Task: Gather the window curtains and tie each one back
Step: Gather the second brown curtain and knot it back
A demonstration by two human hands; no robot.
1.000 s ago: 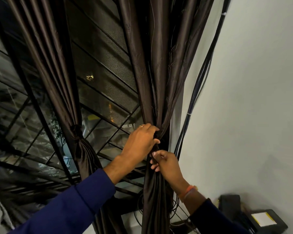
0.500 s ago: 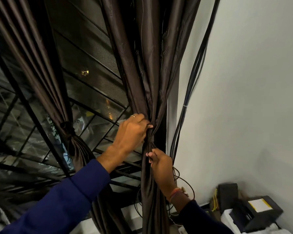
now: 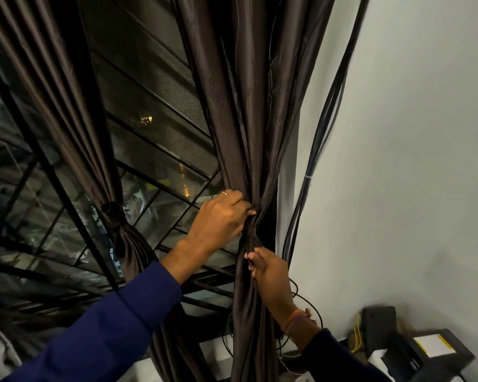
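Note:
Two dark brown satin curtains hang before a barred window. The left curtain [image 3: 75, 106] is cinched by a knot [image 3: 112, 213] and hangs free below it. The right curtain [image 3: 246, 106] is bunched at a narrow waist [image 3: 250, 231]. My left hand [image 3: 221, 219] grips the gathered folds at that waist, fingers curled into the cloth. Just below, my right hand [image 3: 268, 271] pinches the fabric under the waist. Both sleeves are dark blue.
A bundle of black cables [image 3: 323, 133] runs down the white wall [image 3: 414, 161] right of the curtain, with loose loops by my right wrist. Black devices [image 3: 381, 329] and a box with a yellow label [image 3: 433, 348] sit at the lower right. Window bars [image 3: 53, 175] cross behind the curtains.
My hands have moved apart: the left stays at the waist while the right has slid lower along the fabric, and the waist looks tighter. The view has shifted slightly.

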